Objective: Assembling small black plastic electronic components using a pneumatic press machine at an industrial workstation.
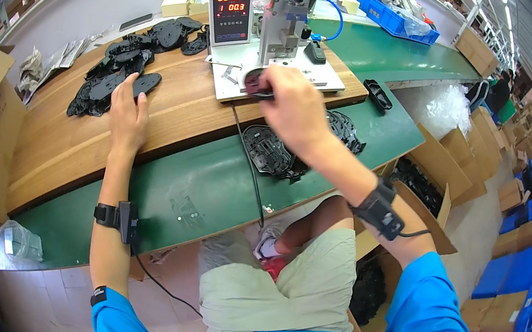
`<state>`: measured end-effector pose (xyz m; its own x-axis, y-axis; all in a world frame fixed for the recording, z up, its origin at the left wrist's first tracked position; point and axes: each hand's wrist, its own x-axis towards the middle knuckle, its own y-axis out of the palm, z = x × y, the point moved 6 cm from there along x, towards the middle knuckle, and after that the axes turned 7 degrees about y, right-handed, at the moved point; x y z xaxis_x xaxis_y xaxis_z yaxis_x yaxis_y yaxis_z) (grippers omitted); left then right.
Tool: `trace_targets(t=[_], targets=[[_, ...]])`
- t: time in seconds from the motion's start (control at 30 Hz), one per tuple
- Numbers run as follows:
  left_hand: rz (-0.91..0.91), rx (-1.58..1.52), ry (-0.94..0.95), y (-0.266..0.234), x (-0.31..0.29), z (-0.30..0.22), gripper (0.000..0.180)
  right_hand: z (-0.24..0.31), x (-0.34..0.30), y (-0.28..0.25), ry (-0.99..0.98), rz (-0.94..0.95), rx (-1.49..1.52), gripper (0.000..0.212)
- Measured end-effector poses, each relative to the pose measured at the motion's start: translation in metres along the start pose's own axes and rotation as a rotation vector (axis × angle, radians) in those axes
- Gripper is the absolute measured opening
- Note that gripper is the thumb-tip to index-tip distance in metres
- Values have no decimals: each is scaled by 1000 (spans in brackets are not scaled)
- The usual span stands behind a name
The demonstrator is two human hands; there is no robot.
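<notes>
My left hand (pixel 127 117) reaches over the wooden board with fingers stretched out, at the near edge of a pile of black plastic parts (pixel 105 86). A flat oval black part (pixel 148 83) lies by its fingertips. My right hand (pixel 297 108) is closed on a round dark plastic part (pixel 255 82), held at the front of the white base plate (pixel 226 89) of a bench press (pixel 282 30). The fingers partly cover that part, and its details are blurred. Below my right wrist, several round black parts (pixel 269 151) lie on the green tabletop.
A counter box (pixel 231 13) with red digits stands left of the press. A black tray-like piece (pixel 377 96) sits right of the board. A cable (pixel 249 164) hangs over the table edge. Cardboard boxes (pixel 433 195) with black parts stand at right; a blue crate (pixel 393 16) is behind.
</notes>
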<state>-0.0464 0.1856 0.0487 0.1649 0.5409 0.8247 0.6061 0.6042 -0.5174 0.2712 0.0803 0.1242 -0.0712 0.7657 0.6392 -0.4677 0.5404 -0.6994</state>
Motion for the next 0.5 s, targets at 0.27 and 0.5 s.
trace_targets(t=[0.27,0.5], targets=[[335,19,8,31,-7,-1,30,-72,9,-5,-65,-107,21,31],[232,81,13,20,-2,-8,33,-98,15,19,84,-16,49,33]])
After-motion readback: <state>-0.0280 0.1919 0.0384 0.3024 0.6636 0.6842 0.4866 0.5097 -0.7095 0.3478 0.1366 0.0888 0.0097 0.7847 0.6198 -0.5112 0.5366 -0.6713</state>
